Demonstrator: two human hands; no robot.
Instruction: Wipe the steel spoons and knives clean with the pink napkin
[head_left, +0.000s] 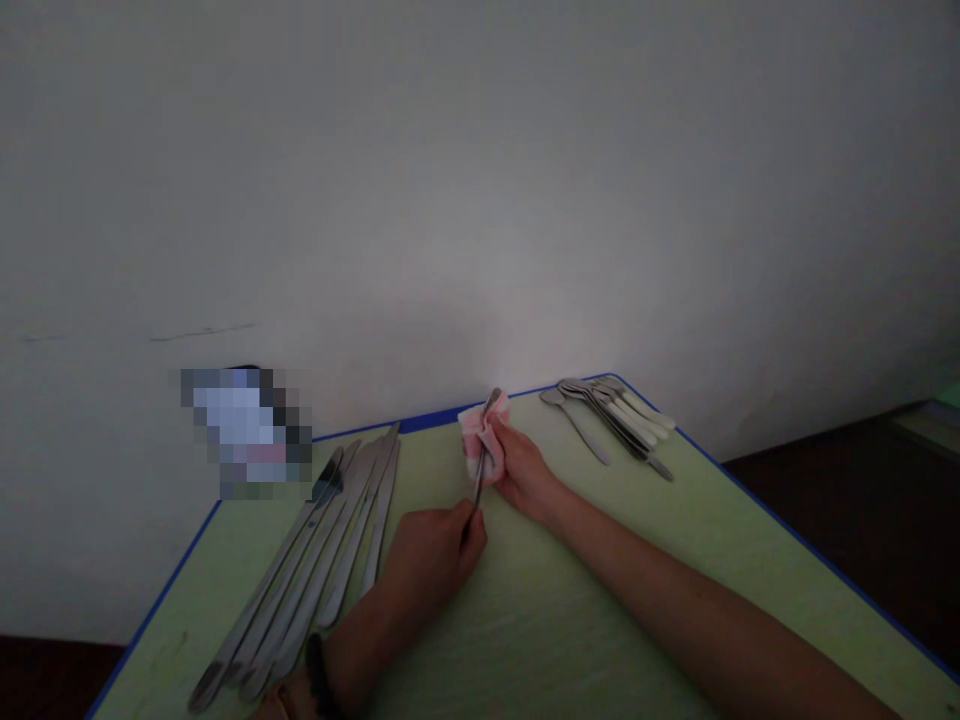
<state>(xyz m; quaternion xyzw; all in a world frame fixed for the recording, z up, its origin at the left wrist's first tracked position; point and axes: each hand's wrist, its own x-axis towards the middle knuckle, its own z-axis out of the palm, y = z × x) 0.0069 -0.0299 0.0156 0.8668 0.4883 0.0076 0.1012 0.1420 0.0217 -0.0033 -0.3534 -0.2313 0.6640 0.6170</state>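
My left hand (439,550) is closed round the lower end of a slim metal piece of cutlery (478,488), which slants upward away from me. A pink and white cloth (474,440) is wrapped about its upper part, and my right hand (521,465) pinches the cloth against it. The rounded metal tip shows above the cloth; the folds hide enough that I cannot tell whether it is a spoon or a knife. Left of my left hand, several long metal knives (322,560) lie side by side. Beyond my right hand lies a single spoon (581,428).
A pile of spoons and other cutlery (619,415), some with white handles, lies at the table's far right corner. A blurred-out upright object (247,430) stands at the back left. The green table (570,620) has a blue edge and meets a pale wall (480,200).
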